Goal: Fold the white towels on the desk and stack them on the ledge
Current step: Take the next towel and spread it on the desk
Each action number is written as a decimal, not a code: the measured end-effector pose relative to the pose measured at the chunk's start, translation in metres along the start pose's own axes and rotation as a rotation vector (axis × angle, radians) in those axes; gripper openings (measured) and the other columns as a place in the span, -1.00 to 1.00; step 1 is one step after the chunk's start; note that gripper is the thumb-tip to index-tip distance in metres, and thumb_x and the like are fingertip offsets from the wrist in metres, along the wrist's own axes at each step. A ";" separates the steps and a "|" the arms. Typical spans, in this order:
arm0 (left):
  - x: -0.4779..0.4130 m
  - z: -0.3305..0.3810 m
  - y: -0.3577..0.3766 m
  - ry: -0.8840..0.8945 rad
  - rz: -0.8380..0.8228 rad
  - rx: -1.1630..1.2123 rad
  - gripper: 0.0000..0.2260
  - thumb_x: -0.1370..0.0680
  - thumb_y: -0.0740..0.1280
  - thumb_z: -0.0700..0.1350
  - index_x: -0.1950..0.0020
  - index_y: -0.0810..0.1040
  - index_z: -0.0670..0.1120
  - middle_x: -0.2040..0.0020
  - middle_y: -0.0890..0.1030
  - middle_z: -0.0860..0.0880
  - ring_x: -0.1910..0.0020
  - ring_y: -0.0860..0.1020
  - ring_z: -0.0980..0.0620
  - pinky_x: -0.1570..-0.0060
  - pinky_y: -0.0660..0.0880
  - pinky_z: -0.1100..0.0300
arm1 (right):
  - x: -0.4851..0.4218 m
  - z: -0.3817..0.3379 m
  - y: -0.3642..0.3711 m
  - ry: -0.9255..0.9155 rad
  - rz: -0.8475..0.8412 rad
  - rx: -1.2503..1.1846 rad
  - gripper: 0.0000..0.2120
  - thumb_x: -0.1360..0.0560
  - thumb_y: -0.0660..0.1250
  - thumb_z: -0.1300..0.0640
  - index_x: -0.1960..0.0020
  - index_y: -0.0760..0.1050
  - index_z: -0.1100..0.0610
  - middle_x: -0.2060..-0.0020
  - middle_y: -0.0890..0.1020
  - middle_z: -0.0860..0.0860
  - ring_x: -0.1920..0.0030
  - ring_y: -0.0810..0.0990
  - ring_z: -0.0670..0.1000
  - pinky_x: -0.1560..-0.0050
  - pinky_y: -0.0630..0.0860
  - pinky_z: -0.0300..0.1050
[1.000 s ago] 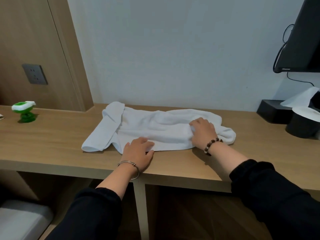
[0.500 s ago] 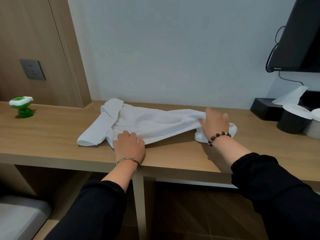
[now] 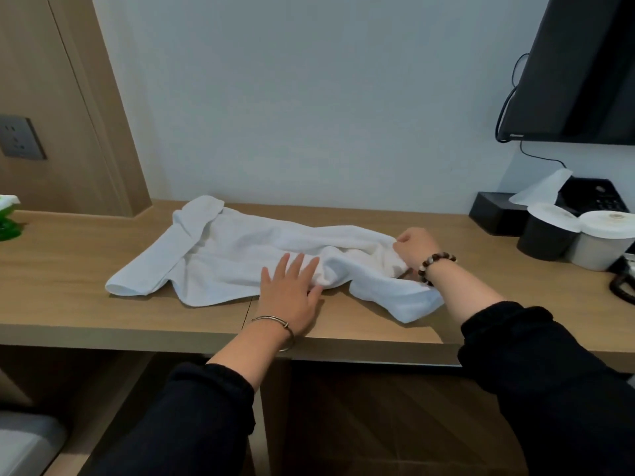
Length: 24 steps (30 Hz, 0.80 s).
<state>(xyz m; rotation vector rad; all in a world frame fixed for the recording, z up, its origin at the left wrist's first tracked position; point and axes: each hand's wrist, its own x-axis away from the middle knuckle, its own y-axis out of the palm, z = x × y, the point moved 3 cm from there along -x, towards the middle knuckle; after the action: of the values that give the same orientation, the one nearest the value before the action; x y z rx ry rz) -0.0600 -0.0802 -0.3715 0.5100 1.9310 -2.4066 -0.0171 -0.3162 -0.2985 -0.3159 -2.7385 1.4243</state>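
Likely, if our right hand [image 3: 414,249], fingers pinching the towel [image 3: 240,255], tugs hard, our left hand [image 3: 290,290], fingers spread flat, slips and cloth bunches.

The wooden desk [image 3: 68,269] runs along the wall. A crumpled white towel [image 3: 240,259] lies spread across its middle. Far to the left of the towel, at the picture's edge, stands a small green object [image 3: 7,225]. Well to the right of the towel sit a black tissue box [image 3: 494,216], a black cup [image 3: 544,240] and a pale cup [image 3: 601,247], side by side.
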 end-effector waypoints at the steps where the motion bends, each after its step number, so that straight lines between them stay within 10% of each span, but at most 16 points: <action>1: -0.002 -0.001 0.004 -0.006 -0.048 -0.013 -0.52 -0.63 -0.05 0.14 -0.55 -0.04 0.13 -0.57 0.00 0.03 -0.54 -0.08 -0.03 -0.45 -0.10 -0.14 | -0.003 0.007 0.001 0.026 -0.032 0.068 -0.80 -0.54 0.23 0.15 0.00 0.53 0.27 0.15 0.55 0.16 0.24 0.55 0.13 0.23 0.50 -0.05; 5: -0.004 -0.007 0.011 -0.005 -0.150 -0.058 -0.51 -0.61 -0.03 0.19 -0.54 0.02 0.14 -0.56 0.07 0.03 -0.53 -0.01 -0.02 -0.45 -0.11 -0.13 | -0.007 0.019 0.015 0.112 -0.225 0.124 -0.51 -0.49 0.34 -0.07 -0.28 0.38 0.21 0.08 0.52 0.05 0.33 0.42 -0.06 0.39 0.32 -0.20; 14: -0.005 -0.008 0.013 0.003 -0.074 0.029 -0.62 -0.60 0.08 0.13 -0.42 0.28 0.15 -0.48 0.25 0.08 -0.48 0.15 0.02 -0.45 -0.04 -0.11 | -0.037 0.010 0.008 0.180 -0.240 0.334 -0.76 -0.48 0.32 0.08 0.31 0.45 0.18 0.48 0.50 0.05 0.51 0.45 0.01 0.49 0.34 -0.27; 18: -0.004 -0.009 0.008 -0.033 0.042 0.158 -0.79 -0.56 0.16 -0.07 -0.16 0.41 0.12 -0.26 0.46 0.11 -0.31 0.34 0.07 -0.41 0.09 -0.03 | -0.066 0.012 -0.030 0.218 0.396 -0.243 -0.81 -0.55 0.20 0.26 -0.14 0.46 0.23 -0.04 0.58 0.20 -0.07 0.57 0.19 0.08 0.47 -0.06; 21: -0.002 -0.012 0.004 -0.110 0.075 0.172 -0.85 -0.54 0.15 -0.13 -0.03 0.39 0.11 -0.11 0.50 0.11 -0.21 0.40 0.05 -0.40 0.13 -0.04 | -0.074 0.012 -0.024 0.234 0.241 -0.556 -0.39 -0.56 0.20 0.18 -0.52 0.00 0.14 -0.39 0.33 0.18 -0.32 0.38 0.22 -0.17 0.38 0.01; 24: -0.001 -0.013 0.001 -0.137 0.098 0.169 -0.87 -0.53 0.15 -0.14 0.05 0.32 0.11 0.00 0.46 0.11 -0.14 0.42 0.04 -0.38 0.18 -0.06 | -0.068 0.011 -0.005 0.072 0.065 -0.217 -0.42 -0.55 0.22 0.20 -0.50 0.07 0.22 -0.42 0.28 0.20 -0.37 0.33 0.20 -0.29 0.33 0.01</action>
<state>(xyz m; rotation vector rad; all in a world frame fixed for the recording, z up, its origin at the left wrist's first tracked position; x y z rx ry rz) -0.0556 -0.0687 -0.3748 0.4212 1.6211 -2.4837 0.0473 -0.3412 -0.2971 -0.4586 -2.8508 1.1041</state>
